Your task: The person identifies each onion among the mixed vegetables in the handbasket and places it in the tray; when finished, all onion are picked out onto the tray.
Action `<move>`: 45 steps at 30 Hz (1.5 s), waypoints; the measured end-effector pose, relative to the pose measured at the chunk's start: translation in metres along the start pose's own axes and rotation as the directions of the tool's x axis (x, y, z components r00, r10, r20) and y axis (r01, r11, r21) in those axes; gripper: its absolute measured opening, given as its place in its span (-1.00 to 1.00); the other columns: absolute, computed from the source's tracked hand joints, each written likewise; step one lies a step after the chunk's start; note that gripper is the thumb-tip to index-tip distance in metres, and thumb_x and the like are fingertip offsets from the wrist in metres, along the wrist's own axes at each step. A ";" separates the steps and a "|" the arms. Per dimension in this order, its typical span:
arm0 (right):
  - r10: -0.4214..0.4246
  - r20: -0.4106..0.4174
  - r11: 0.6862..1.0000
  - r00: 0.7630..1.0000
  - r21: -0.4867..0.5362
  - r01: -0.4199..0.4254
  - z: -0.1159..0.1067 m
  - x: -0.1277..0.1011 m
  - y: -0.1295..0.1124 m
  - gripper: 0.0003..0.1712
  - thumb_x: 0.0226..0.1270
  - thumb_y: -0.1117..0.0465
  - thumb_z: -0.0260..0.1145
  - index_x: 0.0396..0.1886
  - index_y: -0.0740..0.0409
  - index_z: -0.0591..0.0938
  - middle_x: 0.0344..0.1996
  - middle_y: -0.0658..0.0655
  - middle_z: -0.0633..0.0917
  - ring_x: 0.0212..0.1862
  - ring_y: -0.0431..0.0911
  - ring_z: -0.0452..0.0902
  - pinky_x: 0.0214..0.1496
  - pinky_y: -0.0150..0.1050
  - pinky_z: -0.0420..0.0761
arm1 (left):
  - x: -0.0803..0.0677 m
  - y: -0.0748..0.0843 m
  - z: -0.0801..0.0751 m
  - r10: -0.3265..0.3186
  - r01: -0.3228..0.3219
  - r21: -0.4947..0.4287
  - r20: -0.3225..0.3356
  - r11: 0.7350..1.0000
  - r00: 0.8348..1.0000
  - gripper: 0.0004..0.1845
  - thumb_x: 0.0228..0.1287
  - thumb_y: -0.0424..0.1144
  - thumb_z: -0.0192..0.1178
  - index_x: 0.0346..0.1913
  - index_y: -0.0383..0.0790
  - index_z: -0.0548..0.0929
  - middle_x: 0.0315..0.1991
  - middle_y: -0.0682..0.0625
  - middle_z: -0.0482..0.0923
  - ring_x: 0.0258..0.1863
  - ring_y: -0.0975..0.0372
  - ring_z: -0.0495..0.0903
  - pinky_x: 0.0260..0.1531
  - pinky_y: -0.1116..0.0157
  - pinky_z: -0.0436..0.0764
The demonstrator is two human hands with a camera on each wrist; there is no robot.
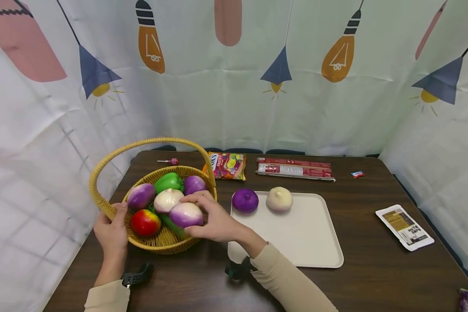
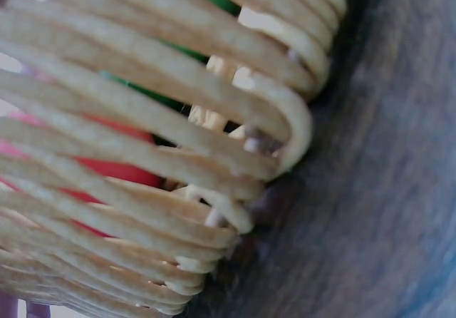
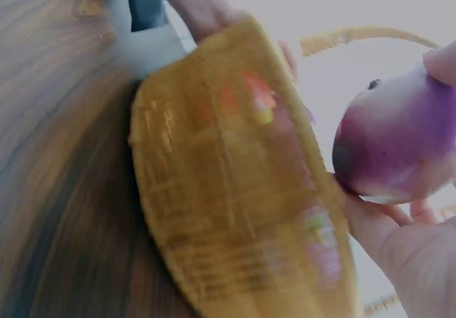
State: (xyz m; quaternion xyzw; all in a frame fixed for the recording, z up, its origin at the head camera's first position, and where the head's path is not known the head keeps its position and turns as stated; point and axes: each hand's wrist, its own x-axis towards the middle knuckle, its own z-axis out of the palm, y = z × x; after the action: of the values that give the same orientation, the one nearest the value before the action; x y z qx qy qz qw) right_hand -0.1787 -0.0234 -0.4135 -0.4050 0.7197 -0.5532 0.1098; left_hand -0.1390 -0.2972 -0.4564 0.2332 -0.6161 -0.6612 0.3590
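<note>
A yellow wicker basket (image 1: 165,247) with a tall hoop handle stands on the left of the table. My left hand (image 1: 112,232) grips its left side near the foot of the handle. Over the basket's right side, my right hand (image 1: 214,219) holds a round purple-and-white vegetable (image 1: 186,215) between thumb and fingers; the right wrist view shows this vegetable (image 3: 399,136) above the rim. Inside the basket lie a green pepper (image 1: 169,182), a red-yellow fruit (image 1: 145,222), a whitish bulb (image 1: 167,200) and purple vegetables (image 1: 141,196). The left wrist view shows the basket's woven wall (image 2: 142,118).
Right of the basket lies a white tray (image 1: 296,242), with a purple bulb (image 1: 245,200) and a white bulb (image 1: 279,199) at its back. Behind are a lollipop (image 1: 173,161), a candy bag (image 1: 229,166) and a long red package (image 1: 295,168). A white pouch (image 1: 404,227) lies right.
</note>
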 end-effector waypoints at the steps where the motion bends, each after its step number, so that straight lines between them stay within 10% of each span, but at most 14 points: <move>1: -0.008 -0.025 1.000 1.000 0.028 0.009 -0.007 -0.007 0.001 -0.34 0.13 0.19 0.43 0.26 -0.10 0.45 0.19 -0.01 0.33 0.16 -0.17 0.34 0.13 -0.25 0.51 | 0.001 -0.001 0.000 -0.004 0.004 0.002 0.000 1.000 1.000 -0.87 0.22 -0.23 0.36 -0.29 -0.20 0.66 -0.45 0.18 0.53 -0.36 0.27 0.39 -0.33 0.49 0.38; 11: 0.096 -0.319 0.970 0.943 0.244 -0.016 -0.098 -0.079 0.019 -0.14 0.12 0.42 0.45 0.39 0.14 0.25 0.28 0.19 0.37 0.15 0.03 0.43 0.02 -0.16 0.60 | 0.005 -0.005 -0.001 -0.024 0.024 -0.006 -0.005 1.000 1.000 -0.89 0.22 -0.21 0.37 -0.28 -0.15 0.67 -0.40 0.14 0.54 -0.34 0.28 0.41 -0.31 0.49 0.39; 31: 0.213 -0.631 0.969 0.746 0.040 -0.243 -0.202 -0.173 0.060 -0.33 0.40 0.25 0.26 0.40 0.26 0.21 0.16 0.11 0.37 0.08 -0.12 0.38 0.00 -0.50 0.52 | 0.002 -0.004 0.000 -0.007 0.007 0.022 0.012 1.000 1.000 -0.86 0.25 -0.19 0.34 -0.24 -0.17 0.65 -0.40 0.14 0.53 -0.35 0.27 0.41 -0.32 0.50 0.41; 39: 0.346 -0.541 0.901 0.766 -0.037 -0.432 -0.217 -0.189 0.072 -0.08 0.23 0.18 0.44 0.52 -0.02 0.19 0.39 0.22 0.23 0.21 0.04 0.29 0.05 -0.38 0.42 | 0.001 -0.003 0.000 -0.009 0.009 0.055 0.008 0.998 1.000 -0.83 0.25 -0.13 0.34 -0.22 -0.14 0.66 -0.38 0.15 0.54 -0.32 0.27 0.41 -0.29 0.48 0.41; 45: 0.366 -0.522 0.850 0.770 -0.149 -0.505 -0.222 -0.198 0.082 -0.04 0.12 0.22 0.51 0.46 0.16 0.21 0.34 0.35 0.25 0.21 0.18 0.27 0.12 0.03 0.33 | 0.001 -0.003 -0.001 -0.021 0.020 0.058 0.008 0.998 1.000 -0.83 0.26 -0.13 0.33 -0.21 -0.14 0.65 -0.35 0.14 0.53 -0.30 0.26 0.40 -0.26 0.48 0.41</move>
State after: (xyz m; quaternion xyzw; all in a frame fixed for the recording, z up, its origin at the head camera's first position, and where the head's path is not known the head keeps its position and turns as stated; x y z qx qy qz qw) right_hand -0.2228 0.2778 -0.4623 -0.0882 0.8694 -0.4862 -0.0023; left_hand -0.1396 -0.2982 -0.4598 0.2471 -0.6341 -0.6477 0.3427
